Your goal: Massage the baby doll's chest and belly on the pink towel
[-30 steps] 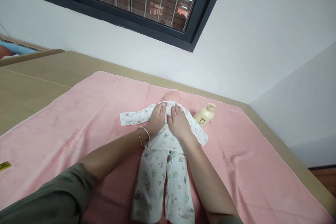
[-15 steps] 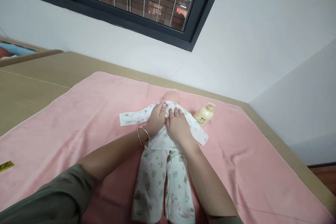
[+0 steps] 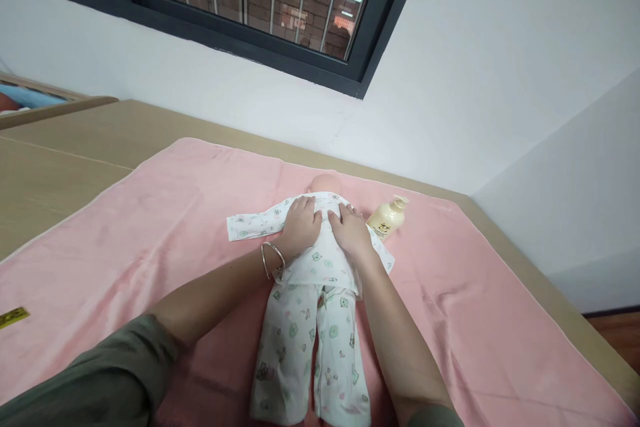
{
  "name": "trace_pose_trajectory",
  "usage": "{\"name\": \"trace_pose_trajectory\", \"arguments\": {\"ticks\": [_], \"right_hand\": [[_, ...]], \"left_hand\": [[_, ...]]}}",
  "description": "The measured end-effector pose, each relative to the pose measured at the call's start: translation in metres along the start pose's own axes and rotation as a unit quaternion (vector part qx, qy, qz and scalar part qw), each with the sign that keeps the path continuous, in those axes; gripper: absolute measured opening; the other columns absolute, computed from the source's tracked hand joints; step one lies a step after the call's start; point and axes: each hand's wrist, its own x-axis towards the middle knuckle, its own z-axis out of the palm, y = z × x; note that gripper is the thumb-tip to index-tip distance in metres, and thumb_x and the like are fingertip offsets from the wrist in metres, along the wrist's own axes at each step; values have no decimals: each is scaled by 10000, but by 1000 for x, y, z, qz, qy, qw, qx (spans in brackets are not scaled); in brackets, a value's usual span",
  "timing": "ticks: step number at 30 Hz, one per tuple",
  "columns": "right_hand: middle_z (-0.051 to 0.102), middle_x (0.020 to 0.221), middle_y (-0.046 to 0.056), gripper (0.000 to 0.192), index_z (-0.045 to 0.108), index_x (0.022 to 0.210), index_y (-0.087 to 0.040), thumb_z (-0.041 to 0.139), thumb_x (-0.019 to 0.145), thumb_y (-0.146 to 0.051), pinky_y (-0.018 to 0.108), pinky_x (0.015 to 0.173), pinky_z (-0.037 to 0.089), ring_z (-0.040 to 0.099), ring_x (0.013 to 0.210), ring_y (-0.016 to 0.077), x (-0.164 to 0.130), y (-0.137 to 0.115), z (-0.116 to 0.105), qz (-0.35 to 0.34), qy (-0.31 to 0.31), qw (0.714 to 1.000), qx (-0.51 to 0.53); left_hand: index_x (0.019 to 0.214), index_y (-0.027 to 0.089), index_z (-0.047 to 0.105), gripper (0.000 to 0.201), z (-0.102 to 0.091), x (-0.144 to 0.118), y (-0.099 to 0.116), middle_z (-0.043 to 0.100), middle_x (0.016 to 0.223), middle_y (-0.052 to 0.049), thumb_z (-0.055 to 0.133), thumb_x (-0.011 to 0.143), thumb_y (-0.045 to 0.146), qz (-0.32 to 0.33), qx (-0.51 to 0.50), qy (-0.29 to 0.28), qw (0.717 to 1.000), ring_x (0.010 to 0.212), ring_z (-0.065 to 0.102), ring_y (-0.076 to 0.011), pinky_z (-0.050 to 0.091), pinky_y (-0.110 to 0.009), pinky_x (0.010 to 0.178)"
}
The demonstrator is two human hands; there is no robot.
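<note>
A baby doll point(image 3: 325, 182) lies face-down on a pink towel point(image 3: 150, 227), dressed in a white printed top and trousers point(image 3: 310, 340). My left hand point(image 3: 300, 225), with a metal bangle at the wrist, rests flat on the doll's upper back, left of centre. My right hand point(image 3: 353, 232) lies flat on the right side of the back, fingers spread over the fabric. Neither hand grips anything. The doll's left sleeve point(image 3: 250, 223) stretches out empty-looking to the left.
A cream pump bottle point(image 3: 386, 217) lies on the towel just right of the doll's shoulder. The towel covers a tan table point(image 3: 60, 167) set against a white wall under a barred window. A yellow tag point(image 3: 13, 317) lies at the towel's left edge.
My two hands have slid apart on the doll's back, the right one moving outward toward the right shoulder. The doll and bottle have stayed in place.
</note>
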Motion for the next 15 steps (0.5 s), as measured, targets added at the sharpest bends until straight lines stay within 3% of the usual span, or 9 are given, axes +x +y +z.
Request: {"name": "trace_pose_trajectory", "arguments": {"ticks": [3,7,11,15], "right_hand": [[611,1387,275,531,580,1355,-52,289,1057,-381,538,1126,360,522,1341,410,-15,-24,-6,14,-5,997,-73],[671,1287,248,430,602,1305,-98,352,1029,-313,486,1052,413,596,1247,383,-29,-41,-12,8,-32,995,-91],[685,1296,201,442,633,1276,-146,309,1044,-337,443,1024,446,604,1260,340,-18,-25,-14,1,-35,999,-26],[520,1536,204,546,549,1410,-78,318,1051,-418,420,1179,333,408,1478,315,3,3,-7,-6,-16,999,36]], "left_hand": [[1131,126,651,311,-5,9,-6,701,1181,-187,453,978,310,2,13,-53,999,1178,624,-337,470,-517,1089],[1096,154,651,313,-11,17,-11,714,1154,-163,414,992,329,13,16,-84,996,1150,634,-315,474,-503,1079],[1195,105,628,363,-11,8,-1,683,1239,-211,407,974,290,26,69,-97,993,1252,588,-342,427,-527,1120],[1355,28,538,480,-8,-11,19,575,1418,-285,422,942,243,34,111,-74,990,1394,483,-395,386,-569,1142]]}}
